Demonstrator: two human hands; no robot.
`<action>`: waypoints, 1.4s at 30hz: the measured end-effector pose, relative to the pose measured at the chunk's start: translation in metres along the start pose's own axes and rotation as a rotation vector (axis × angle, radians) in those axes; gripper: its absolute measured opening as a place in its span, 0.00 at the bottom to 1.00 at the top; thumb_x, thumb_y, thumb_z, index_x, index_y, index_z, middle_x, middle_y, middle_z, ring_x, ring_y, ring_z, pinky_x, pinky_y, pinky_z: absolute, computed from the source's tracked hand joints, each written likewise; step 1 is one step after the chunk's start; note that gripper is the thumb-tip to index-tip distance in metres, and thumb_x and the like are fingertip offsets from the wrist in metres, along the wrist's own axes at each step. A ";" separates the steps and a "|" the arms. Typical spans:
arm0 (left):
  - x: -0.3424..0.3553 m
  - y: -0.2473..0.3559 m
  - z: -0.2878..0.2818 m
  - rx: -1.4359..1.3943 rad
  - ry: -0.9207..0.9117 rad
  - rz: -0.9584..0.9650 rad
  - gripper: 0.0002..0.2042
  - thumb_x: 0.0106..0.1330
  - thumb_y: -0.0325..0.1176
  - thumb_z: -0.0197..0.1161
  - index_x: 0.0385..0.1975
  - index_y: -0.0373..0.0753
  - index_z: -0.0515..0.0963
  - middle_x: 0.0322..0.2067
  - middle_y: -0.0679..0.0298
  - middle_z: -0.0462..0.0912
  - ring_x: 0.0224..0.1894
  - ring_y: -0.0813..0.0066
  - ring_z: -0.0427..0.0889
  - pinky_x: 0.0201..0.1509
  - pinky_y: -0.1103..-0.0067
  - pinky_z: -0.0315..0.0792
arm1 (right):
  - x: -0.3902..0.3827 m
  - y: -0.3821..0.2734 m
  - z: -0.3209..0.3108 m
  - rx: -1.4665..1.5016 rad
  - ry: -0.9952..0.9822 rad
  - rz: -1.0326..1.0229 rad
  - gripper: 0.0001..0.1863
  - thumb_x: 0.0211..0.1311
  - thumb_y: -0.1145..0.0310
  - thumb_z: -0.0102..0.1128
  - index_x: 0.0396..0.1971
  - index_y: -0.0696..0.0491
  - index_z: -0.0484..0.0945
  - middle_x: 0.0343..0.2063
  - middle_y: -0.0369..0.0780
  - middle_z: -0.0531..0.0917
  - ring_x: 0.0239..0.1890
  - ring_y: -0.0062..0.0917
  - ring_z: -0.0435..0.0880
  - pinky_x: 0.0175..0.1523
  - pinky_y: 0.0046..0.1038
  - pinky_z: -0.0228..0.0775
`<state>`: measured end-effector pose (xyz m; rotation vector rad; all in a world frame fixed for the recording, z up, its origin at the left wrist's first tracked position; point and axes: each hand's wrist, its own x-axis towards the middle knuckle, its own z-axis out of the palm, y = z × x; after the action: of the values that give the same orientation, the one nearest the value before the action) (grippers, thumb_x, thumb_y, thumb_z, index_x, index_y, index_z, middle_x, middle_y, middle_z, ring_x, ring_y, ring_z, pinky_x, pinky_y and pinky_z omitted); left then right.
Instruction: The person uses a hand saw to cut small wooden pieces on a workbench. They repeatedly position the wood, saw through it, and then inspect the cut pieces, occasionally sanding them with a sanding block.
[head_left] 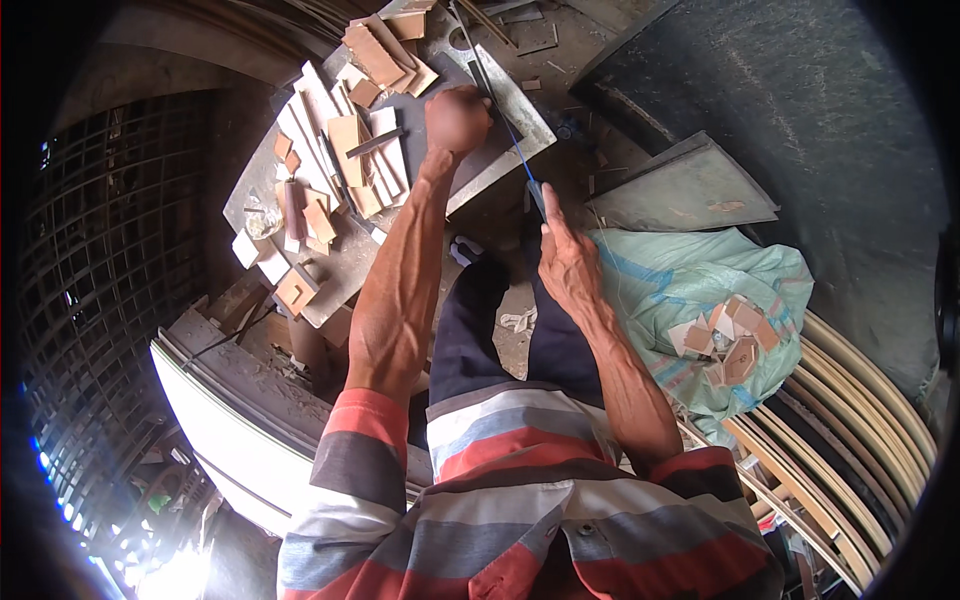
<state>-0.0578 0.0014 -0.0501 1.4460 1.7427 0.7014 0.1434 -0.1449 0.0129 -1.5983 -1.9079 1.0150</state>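
Note:
My right hand [570, 262] is wrapped round the dark handle of a handsaw [516, 142]. Its long, thin blade, seen nearly edge-on with a blue tint near the handle, runs away past the right side of the work board [497, 160]. On that board, just left of the blade, rests my left hand [458, 120]. It looks closed like a fist, but blur covers its fingers and whatever is under them. Beside the blade, beyond my left hand, lies a narrow dark strip [479, 76].
Wood offcuts [375, 55] and pale strips [315, 95] cover the board's left and far parts. A dark red-handled tool [294, 210] lies among them. At right, a green sack [640, 270] carries small wooden pieces [741, 360]. Long boards [860, 400] and white panels [215, 440] flank me.

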 end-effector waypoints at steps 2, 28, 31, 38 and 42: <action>-0.001 0.002 -0.002 0.009 -0.038 0.028 0.09 0.59 0.27 0.57 0.32 0.29 0.81 0.21 0.57 0.84 0.26 0.74 0.86 0.32 0.77 0.77 | -0.002 0.000 -0.003 0.010 0.010 -0.008 0.30 0.62 0.78 0.49 0.66 0.52 0.60 0.42 0.56 0.80 0.37 0.51 0.81 0.40 0.43 0.73; 0.014 0.021 -0.011 -0.123 -0.133 -0.123 0.11 0.59 0.35 0.58 0.30 0.35 0.83 0.22 0.62 0.86 0.28 0.70 0.86 0.39 0.75 0.78 | 0.014 -0.051 -0.060 -0.230 -0.147 0.125 0.32 0.59 0.77 0.51 0.66 0.48 0.61 0.27 0.53 0.82 0.30 0.49 0.81 0.37 0.45 0.71; 0.029 0.019 0.005 -0.090 -0.200 -0.180 0.10 0.61 0.34 0.58 0.31 0.34 0.82 0.22 0.62 0.85 0.29 0.71 0.86 0.36 0.76 0.78 | 0.024 -0.050 -0.073 -0.263 -0.203 0.188 0.32 0.59 0.76 0.51 0.65 0.49 0.61 0.29 0.53 0.82 0.30 0.48 0.81 0.38 0.45 0.71; 0.050 0.016 0.009 0.227 -0.268 -0.149 0.12 0.56 0.37 0.60 0.33 0.36 0.82 0.28 0.54 0.85 0.35 0.58 0.85 0.42 0.69 0.77 | 0.045 -0.034 -0.080 -0.316 -0.227 0.198 0.32 0.59 0.76 0.52 0.65 0.48 0.62 0.30 0.52 0.83 0.31 0.47 0.82 0.38 0.44 0.72; 0.061 0.034 0.006 0.478 0.090 -0.047 0.20 0.55 0.42 0.65 0.46 0.39 0.77 0.44 0.49 0.81 0.42 0.54 0.82 0.43 0.66 0.76 | 0.051 -0.028 -0.084 -0.291 -0.235 0.230 0.32 0.58 0.76 0.52 0.66 0.46 0.62 0.31 0.52 0.83 0.32 0.47 0.82 0.40 0.44 0.72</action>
<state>-0.0385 0.0682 -0.0390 1.6968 2.1039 0.3381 0.1759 -0.0766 0.0811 -1.9753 -2.1444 1.0984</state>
